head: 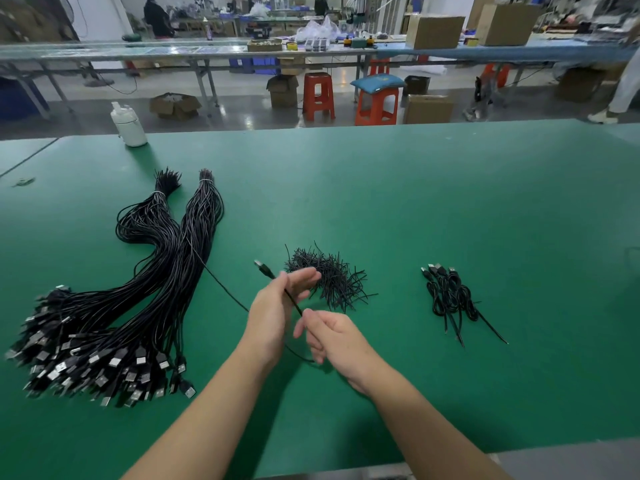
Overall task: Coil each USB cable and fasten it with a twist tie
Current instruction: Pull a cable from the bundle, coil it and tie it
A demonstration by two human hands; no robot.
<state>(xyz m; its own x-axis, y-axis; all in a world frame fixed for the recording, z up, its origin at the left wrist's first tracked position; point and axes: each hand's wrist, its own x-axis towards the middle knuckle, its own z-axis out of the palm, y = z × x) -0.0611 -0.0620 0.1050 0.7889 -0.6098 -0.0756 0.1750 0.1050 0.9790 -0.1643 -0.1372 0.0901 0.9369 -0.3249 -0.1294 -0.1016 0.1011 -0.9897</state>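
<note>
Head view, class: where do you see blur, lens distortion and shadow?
Head view: the USB plugs of the cable bundles smear at the lower left; the far edge of the green table bows, a wide-angle effect; soft shadows fall beneath the left hand and right hand.

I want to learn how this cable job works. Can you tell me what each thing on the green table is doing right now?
Left hand: holds the cable near its plug.
Right hand: pinches the same cable lower down.
Cable: stretched between both hands, not yet coiled.
Big bundles: uncoiled, banded at the far end.
Twist ties: loose pile.
Finished cables: coiled, lying together.
White bottle: upright.
</note>
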